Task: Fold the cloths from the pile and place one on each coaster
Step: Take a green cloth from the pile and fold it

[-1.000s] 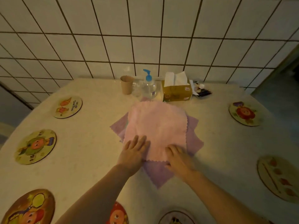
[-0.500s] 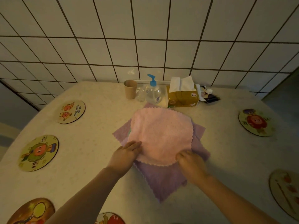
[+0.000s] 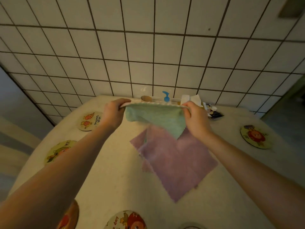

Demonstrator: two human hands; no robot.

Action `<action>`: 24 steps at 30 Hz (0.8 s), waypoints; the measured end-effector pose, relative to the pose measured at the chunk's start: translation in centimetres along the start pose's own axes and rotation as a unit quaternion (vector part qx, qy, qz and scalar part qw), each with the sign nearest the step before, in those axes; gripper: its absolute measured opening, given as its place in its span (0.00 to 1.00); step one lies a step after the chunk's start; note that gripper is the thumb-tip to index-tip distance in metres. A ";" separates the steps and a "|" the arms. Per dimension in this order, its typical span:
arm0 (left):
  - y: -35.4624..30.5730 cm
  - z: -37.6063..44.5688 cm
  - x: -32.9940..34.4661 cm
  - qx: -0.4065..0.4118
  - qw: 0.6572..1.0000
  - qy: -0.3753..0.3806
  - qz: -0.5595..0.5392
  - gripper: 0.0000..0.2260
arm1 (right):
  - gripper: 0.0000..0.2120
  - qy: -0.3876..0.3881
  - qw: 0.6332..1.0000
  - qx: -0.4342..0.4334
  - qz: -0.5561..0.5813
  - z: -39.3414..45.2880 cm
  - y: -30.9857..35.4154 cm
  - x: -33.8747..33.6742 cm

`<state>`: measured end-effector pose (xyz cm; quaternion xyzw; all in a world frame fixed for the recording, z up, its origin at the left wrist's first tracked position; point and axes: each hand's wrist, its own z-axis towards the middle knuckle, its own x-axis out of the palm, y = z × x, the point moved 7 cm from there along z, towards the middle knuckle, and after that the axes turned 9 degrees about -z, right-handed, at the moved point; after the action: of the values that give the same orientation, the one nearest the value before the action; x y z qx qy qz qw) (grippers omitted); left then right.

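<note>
The cloth [image 3: 156, 120] you hold hangs in the air above the table [image 3: 118, 171], over the far edge of the pile [image 3: 175, 159] of purple cloths; the side facing you reads pale green, with a lighter edge along the top. Your left hand [image 3: 113, 113] pinches one top corner and your right hand [image 3: 195, 119] pinches the other, the two held well apart so the upper edge is stretched taut between them while the lower part droops to a point.

You seem to be at the start of the fold: one cloth is lifted and spread, not yet doubled over. Next, you probably need to bring the two corners together, or lay the cloth flat and turn one half onto the other, keeping the edges matched.

None of the coasters in view carries a cloth, neither the two at your left [image 3: 90, 121] [image 3: 61, 152], the one at your right [image 3: 255, 137], nor the near one [image 3: 127, 220]. Beyond your hands a cup [image 3: 146, 98], a pump bottle [image 3: 166, 96] and a tissue box [image 3: 189, 100] stand against the tiled wall [image 3: 148, 47].
</note>
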<state>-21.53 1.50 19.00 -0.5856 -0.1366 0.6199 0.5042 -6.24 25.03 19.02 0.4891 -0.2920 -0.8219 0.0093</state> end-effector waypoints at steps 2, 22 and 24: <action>-0.8 -0.2 -2.6 0.015 1.000 -0.015 0.023 0.13 | 0.09 -0.025 0.999 -0.024 0.003 0.0 3.0 -1.4; 22.5 -35.5 -10.6 0.009 0.940 0.322 0.112 0.16 | 0.13 0.363 0.923 -0.070 -0.108 -36.0 12.4 19.9; 23.5 -36.9 -10.5 -0.003 0.938 0.327 0.117 0.17 | 0.16 0.379 0.917 -0.063 -0.110 -37.8 11.4 20.7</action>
<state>-2.56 -32.95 -2.88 -0.7695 0.1038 0.4481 0.4430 10.45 -8.46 -5.15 0.7913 -0.1585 -0.5875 0.0594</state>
